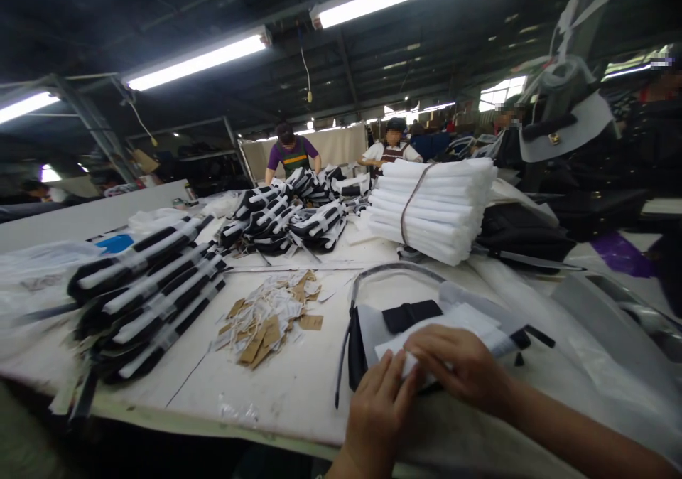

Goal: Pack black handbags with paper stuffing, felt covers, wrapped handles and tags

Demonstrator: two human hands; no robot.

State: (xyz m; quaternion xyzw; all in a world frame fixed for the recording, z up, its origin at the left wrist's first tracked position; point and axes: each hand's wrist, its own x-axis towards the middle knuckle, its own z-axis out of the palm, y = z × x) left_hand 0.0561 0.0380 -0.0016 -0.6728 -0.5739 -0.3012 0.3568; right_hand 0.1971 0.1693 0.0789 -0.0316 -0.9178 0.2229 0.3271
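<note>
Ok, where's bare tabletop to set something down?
Bare white tabletop lies between the brown and white paper tags and the grey and black handbag, stretching toward the front. Crowded: stacked black bundles with white strips at left, a heap of similar bundles behind, translucent plastic sheeting at right.

In front of you, a white sheet (469, 319) lay slanted across a black bag (357, 347), covering part of it. The bag rested on the desk (186, 397), its dark strap (397, 266) arching beyond it.

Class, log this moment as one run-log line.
Left hand: on white sheet; right hand: on white sheet; sheet: over black bag; tags: heaped left of bag; white bundle: banded, beyond bag
</note>
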